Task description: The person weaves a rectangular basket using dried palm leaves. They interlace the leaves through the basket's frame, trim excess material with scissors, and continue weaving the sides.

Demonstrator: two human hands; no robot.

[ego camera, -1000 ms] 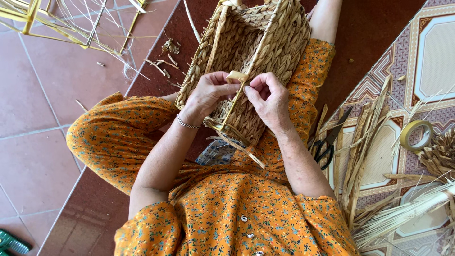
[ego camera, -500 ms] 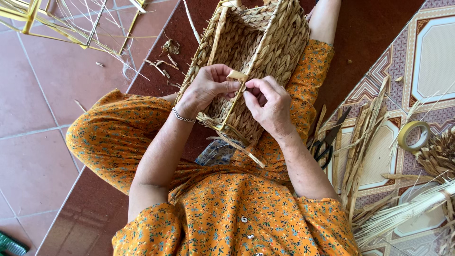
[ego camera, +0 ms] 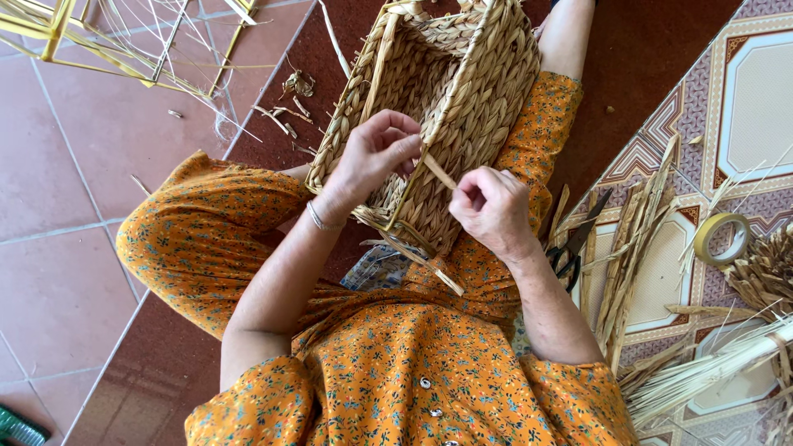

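One flat tan fibre strand (ego camera: 439, 172) runs slantwise between the two hands, just above the near wall of the one woven basket (ego camera: 462, 91); the left hand (ego camera: 376, 153) pinches the strand's upper end between thumb and curled fingers, closed tight on it, a thin bracelet (ego camera: 320, 221) round that wrist; the right hand (ego camera: 491, 211) is drawn into a loose fist with the strand's lower end gripped at the thumb side; the basket, rectangular and plaited from thick straw-coloured braids, lies tilted on the person's lap, its open mouth turned to the camera and its near rim touching both hands; two or three loose strand ends (ego camera: 429, 264) stick out from its lower corner over the orange flowered dress (ego camera: 396, 372); to the person's right, on the patterned tiled floor (ego camera: 747, 107), lie one pair of black-handled scissors (ego camera: 574, 244), one bundle of flat dried reeds (ego camera: 636, 239) just beside them, one roll of yellowish tape (ego camera: 720, 238) farther out, and one sheaf of pale thin stalks (ego camera: 710, 372) tied near its end; to the left, on plain reddish tiles (ego camera: 74, 248), sits one yellow wire frame (ego camera: 99, 41) with stray fibres, and a few scraps (ego camera: 289, 103) lie near the basket's far corner.
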